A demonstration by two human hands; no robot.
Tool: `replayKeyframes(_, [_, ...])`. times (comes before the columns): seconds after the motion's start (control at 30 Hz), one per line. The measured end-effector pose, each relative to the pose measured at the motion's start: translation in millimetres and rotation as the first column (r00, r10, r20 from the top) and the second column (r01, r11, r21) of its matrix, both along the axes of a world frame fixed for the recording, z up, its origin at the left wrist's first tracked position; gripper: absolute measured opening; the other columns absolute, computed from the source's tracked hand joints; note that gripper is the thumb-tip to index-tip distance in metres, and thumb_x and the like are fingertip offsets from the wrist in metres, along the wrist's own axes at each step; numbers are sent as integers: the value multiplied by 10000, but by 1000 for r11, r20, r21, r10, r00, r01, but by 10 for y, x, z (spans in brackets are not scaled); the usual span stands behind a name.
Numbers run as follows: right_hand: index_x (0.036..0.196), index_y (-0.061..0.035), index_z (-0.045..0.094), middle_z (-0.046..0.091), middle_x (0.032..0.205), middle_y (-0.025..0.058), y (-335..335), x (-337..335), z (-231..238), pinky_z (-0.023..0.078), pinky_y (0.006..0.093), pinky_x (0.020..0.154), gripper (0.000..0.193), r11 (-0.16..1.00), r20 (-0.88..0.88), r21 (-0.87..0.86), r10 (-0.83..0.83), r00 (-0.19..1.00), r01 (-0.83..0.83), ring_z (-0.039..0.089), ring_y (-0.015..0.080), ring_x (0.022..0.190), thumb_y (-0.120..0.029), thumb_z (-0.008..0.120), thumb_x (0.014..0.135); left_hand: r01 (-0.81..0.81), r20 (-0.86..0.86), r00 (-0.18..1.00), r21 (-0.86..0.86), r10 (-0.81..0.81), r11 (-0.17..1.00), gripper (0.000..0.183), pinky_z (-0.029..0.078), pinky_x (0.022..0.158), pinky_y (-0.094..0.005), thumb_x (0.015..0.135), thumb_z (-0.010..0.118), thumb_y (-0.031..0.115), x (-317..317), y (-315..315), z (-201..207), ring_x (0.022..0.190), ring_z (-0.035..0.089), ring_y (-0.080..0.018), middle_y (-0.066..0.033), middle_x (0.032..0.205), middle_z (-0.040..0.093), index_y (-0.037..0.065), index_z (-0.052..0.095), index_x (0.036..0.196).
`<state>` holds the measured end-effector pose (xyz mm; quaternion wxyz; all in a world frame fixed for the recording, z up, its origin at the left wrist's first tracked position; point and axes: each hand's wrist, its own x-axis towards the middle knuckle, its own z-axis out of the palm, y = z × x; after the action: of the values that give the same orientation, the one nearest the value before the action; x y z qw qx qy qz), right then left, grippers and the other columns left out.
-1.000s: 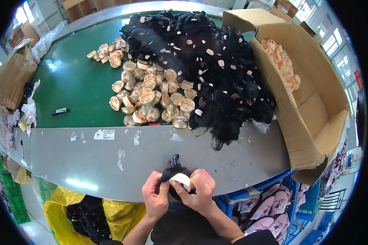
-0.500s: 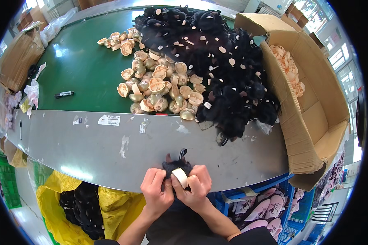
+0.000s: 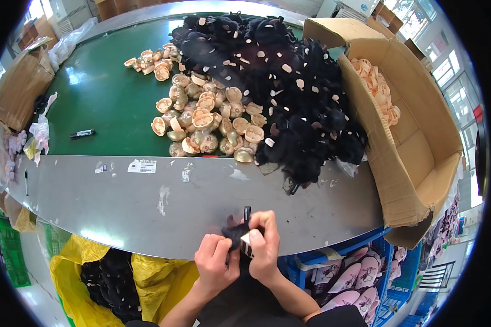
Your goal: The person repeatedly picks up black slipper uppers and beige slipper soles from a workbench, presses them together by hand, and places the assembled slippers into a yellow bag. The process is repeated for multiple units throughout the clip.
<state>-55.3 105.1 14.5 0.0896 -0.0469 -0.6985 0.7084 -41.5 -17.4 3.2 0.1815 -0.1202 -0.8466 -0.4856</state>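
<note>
Over the near edge of the metal table, both my hands hold a small black plush piece (image 3: 233,231) with a brownish ear or horn and a black loop on top. My left hand (image 3: 217,262) pinches its lower left side, fingers curled. My right hand (image 3: 264,248) grips its right side, the thumb pressed on a cream curved band (image 3: 247,245) set in the plush. Fingers hide much of the piece. Farther off lie a heap of black plush pieces (image 3: 267,60) with pale spots and a pile of gold and beige plastic half-shells (image 3: 203,119).
A cardboard box (image 3: 420,158) with beige plastic parts (image 3: 373,87) stands at right. Below the table are a yellow bag (image 3: 161,278) with black plush and a blue crate (image 3: 338,252) of pink slippers (image 3: 346,278). A black marker (image 3: 82,134) lies on the green surface (image 3: 103,103).
My right hand has turned and risen along the plush piece, its thumb now over the cream band. My left hand has shifted slightly right and down. The plush has tilted, and the view has shifted slightly.
</note>
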Motion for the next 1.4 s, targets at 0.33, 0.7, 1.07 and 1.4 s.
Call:
replayKeyframes(0.33, [1060, 17, 513, 559, 870, 145, 57, -163, -146, 467, 354, 616, 111, 892, -298, 417, -47, 953, 175, 540, 238, 669, -26, 446, 983, 126, -64, 991, 100, -120, 987, 139, 433, 559, -393, 823, 713, 1, -116, 90, -74, 659, 517, -320, -136, 793, 540, -4, 576, 848])
replayKeyframes(0.7, [1186, -48, 583, 630, 989, 125, -59, -316, 150, 556, 352, 691, 520, 808, -194, 499, 455, 869, -312, 657, 274, 785, -64, 848, 739, -139, 45, 990, 78, 136, 987, 115, 431, 568, -372, 837, 687, 32, 89, -502, 7, 653, 529, -299, -128, 777, 526, 19, 575, 862])
replayKeyframes(1.07, [1073, -70, 643, 677, 1033, 115, -1105, -1927, 565, 566, 434, 786, 322, 384, -153, 889, 762, 629, -249, 670, 322, 959, -332, 710, 898, -775, 50, 595, -226, 802, 590, 173, 405, 580, -341, 820, 653, 128, 1411, -2167, 165, 637, 503, -212, -88, 728, 496, 42, 512, 770])
replayKeyframes(1.4, [883, -6, 726, 706, 927, 179, -1585, -3184, -232, 539, 469, 830, 337, 22, 68, 993, 703, 708, -117, 676, 328, 988, -332, 746, 802, -760, 343, 416, -377, 842, 529, 216, 491, 675, -278, 973, 692, 187, 2010, -2427, 77, 759, 567, -141, -48, 916, 622, 33, 625, 1110])
